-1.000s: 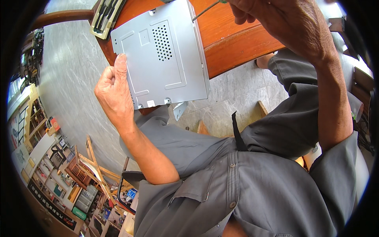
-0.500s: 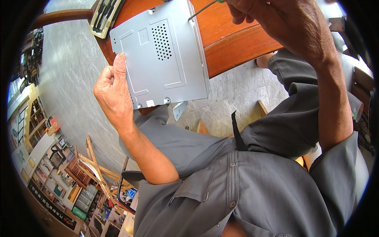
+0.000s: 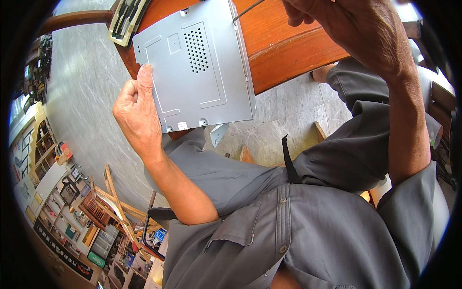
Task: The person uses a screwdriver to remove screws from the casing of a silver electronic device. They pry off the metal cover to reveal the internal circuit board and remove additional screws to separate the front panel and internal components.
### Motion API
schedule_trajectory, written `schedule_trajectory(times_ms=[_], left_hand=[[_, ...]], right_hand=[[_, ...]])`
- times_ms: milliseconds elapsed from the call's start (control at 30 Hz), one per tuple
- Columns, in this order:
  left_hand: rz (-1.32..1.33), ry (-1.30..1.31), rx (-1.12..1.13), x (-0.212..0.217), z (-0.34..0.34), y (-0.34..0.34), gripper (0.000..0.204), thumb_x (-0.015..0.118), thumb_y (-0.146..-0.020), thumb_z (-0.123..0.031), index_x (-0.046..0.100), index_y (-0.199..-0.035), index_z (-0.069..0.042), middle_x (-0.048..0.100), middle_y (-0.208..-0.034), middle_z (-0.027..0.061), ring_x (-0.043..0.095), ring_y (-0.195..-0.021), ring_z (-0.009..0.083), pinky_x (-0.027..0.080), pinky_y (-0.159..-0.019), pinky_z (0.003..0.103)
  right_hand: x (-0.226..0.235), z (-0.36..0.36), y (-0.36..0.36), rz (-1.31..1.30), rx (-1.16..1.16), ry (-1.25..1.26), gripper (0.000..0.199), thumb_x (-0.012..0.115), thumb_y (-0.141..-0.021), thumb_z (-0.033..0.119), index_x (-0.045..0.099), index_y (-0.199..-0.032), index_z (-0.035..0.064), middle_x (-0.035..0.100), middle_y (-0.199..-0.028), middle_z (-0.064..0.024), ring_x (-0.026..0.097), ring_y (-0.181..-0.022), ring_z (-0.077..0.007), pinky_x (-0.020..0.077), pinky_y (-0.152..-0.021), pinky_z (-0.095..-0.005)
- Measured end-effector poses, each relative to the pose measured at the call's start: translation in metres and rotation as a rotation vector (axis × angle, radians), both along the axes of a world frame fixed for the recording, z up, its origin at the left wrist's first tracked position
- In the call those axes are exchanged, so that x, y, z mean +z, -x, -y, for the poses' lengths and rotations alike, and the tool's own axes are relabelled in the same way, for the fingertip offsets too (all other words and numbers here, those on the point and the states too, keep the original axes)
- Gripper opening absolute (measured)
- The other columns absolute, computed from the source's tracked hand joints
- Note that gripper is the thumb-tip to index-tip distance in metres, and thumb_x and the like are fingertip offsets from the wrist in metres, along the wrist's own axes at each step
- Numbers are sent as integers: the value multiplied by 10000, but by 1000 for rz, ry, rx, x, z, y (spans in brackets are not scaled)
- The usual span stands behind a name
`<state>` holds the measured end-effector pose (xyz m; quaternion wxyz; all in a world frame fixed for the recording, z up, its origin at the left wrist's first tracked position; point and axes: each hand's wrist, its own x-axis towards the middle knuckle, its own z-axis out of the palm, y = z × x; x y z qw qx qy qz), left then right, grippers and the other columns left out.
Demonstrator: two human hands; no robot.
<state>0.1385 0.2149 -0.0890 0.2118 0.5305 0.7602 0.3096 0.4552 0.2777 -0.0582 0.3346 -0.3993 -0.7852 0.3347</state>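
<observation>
A flat silver metal case (image 3: 168, 91) with a patch of round vent holes lies at the near edge of a reddish-brown wooden table (image 3: 284, 53), its near end jutting past the edge. My left hand (image 3: 137, 108) grips the case's left side, thumb on top and fingers underneath out of sight. At the upper right my right hand (image 3: 356, 33) is closed around a screwdriver, whose thin shaft (image 3: 249, 10) slants down to the case's right edge. The screwdriver's handle is cut off by the top of the view. A small metal bracket (image 3: 219, 135) sticks out below the case's near end.
A pale tray of dark tools (image 3: 128, 21) sits at the table's upper left corner, next to a curved wooden rail (image 3: 77, 21). My legs in grey trousers are under the table edge. Shelves (image 3: 72, 212) and a wooden chair (image 3: 98, 207) stand at the lower left.
My right hand has shifted slightly up and to the right, and the screwdriver's green handle has gone out of view. The shaft's tip has moved a little. My left hand and the case barely moved.
</observation>
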Motion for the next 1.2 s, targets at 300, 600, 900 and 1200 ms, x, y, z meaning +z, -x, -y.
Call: schedule_trajectory(times_ms=[300,600,900,1200], left_hand=[[-10,-21,-6,-1,-1,-1,541,745,-968,-411,527,-620,-59,402,-579,-54,331,-579,55,310,-526,255],[-5,4,-16,3,0,-2,511,736,-977,-420,612,-695,-13,496,-638,-47,399,-627,53,350,-551,230],[-16,-17,-25,8,0,-9,549,735,-979,-413,517,-644,-37,423,-626,-56,342,-624,61,301,-538,248],[-37,-56,-39,2,-1,-6,556,740,-979,-391,473,-628,-54,400,-617,-59,323,-623,63,296,-536,250]], right_hand=[[-2,-2,-4,153,-13,-183,187,529,-1086,223,587,-1020,57,605,-801,-116,633,-664,-192,528,-584,-332],[28,0,19,117,57,-283,152,539,-1074,171,604,-1072,34,637,-869,-162,656,-733,-246,535,-610,-392],[25,-2,25,136,77,-315,151,550,-1070,164,606,-1066,23,650,-894,-174,673,-749,-257,555,-620,-382],[25,-1,25,140,82,-335,151,562,-1065,157,608,-1061,13,664,-918,-187,689,-765,-269,575,-630,-372]])
